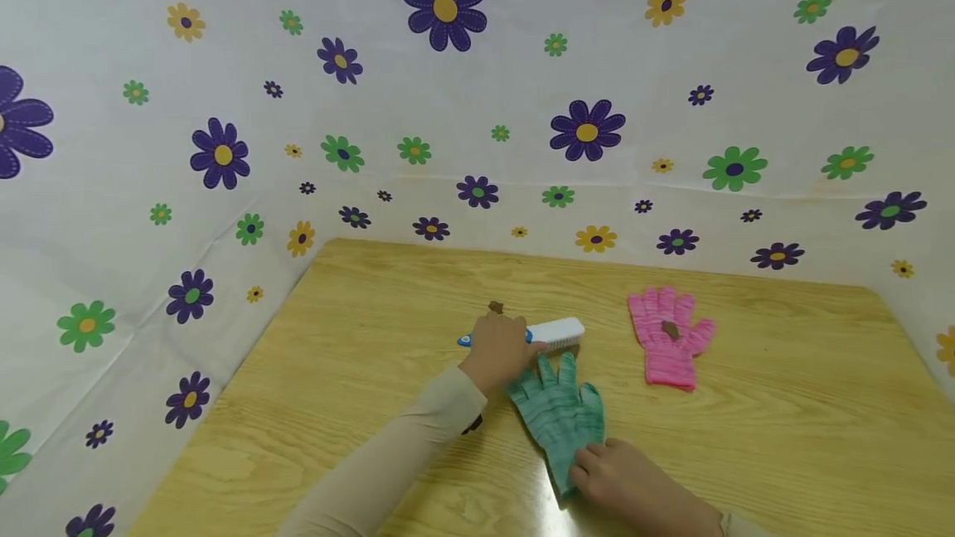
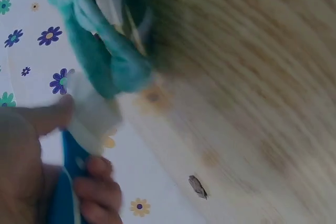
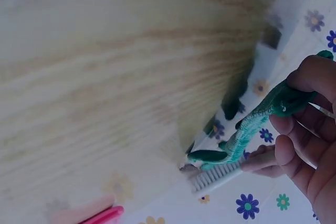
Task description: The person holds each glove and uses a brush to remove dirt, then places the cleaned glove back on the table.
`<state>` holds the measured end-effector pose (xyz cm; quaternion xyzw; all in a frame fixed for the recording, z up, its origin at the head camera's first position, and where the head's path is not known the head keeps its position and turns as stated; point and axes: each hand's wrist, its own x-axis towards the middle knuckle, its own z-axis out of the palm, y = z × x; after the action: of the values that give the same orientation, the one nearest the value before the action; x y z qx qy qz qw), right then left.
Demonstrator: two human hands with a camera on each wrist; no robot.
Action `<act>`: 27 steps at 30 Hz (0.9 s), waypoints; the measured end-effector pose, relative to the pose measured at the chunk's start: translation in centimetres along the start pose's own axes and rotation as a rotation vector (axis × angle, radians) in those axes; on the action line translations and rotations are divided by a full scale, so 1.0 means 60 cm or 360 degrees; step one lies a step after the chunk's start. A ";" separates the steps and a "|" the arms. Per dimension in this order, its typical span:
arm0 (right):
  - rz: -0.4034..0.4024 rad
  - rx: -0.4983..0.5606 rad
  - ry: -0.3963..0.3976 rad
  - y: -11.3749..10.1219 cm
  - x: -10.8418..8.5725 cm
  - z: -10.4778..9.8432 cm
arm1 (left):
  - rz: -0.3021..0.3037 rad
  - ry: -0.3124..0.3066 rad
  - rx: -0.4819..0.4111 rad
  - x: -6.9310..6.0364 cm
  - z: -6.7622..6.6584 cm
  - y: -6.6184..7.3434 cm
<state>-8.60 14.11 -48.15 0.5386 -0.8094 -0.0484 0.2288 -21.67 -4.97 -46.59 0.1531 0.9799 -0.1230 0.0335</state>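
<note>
My left hand (image 1: 498, 350) grips the blue handle of a white-headed brush (image 1: 558, 329), with its bristles turned down near the fingertips of a green knitted glove (image 1: 561, 414). The left wrist view shows the fingers wrapped round the blue brush handle (image 2: 75, 156). At the cuff of the green glove, my right hand (image 1: 622, 475) pinches the fabric between thumb and fingers; the right wrist view shows the glove (image 3: 247, 124) raised off the table there. A small brown piece (image 1: 574, 350) lies by the glove's fingertips, partly hidden.
A pink knitted glove (image 1: 667, 367) lies flat to the right, with a brown piece (image 1: 671, 329) on it. Another brown piece (image 1: 496, 307) sits behind my left hand. The wooden table (image 1: 358, 330) meets a flower-printed cloth (image 1: 500, 89) at its back and left.
</note>
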 end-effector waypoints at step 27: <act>0.0039 0.0114 -0.0392 -0.006 -0.016 -0.021 | 0.0194 0.0020 -0.0192 0.005 0.023 -0.005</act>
<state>-7.44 15.03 -47.45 0.5265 -0.8391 -0.0825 0.1089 -22.01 -5.50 -47.87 0.2111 0.9746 -0.0606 0.0441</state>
